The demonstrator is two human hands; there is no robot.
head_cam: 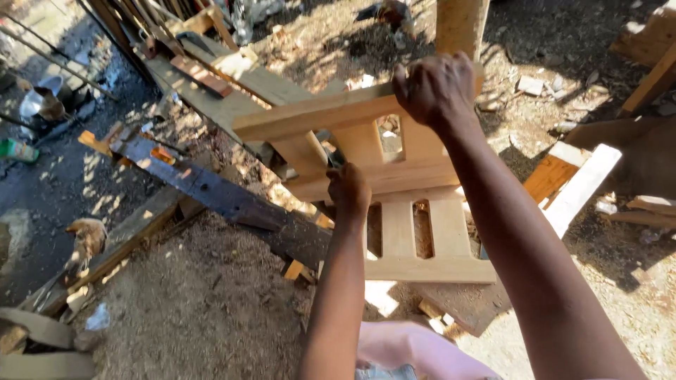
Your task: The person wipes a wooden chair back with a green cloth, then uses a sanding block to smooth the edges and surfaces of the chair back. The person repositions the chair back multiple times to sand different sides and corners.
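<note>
Your pink-clad lap (pixel 415 352) sits lowest in view, both bare forearms reaching up and away from it. Start at the fingers: your right hand (pixel 438 88) is curled shut over the top rail of a pale wooden slatted frame (pixel 331 116), gripping it near the right end, just in front of an upright post (pixel 461 24). Your left hand (pixel 348 191) is closed low against the same frame's bottom rail — whether it grips the wood or a small tool, you cannot tell. The frame stands tilted on edge, its long axis running left to right, rising slightly rightward. Your left hand is the nearer one. Behind it a second slatted frame (pixel 429 267) lies flat on the sawdust ground (pixel 204 302), beside a dark beam (pixel 211 190) and scattered planks (pixel 581 186).
</note>
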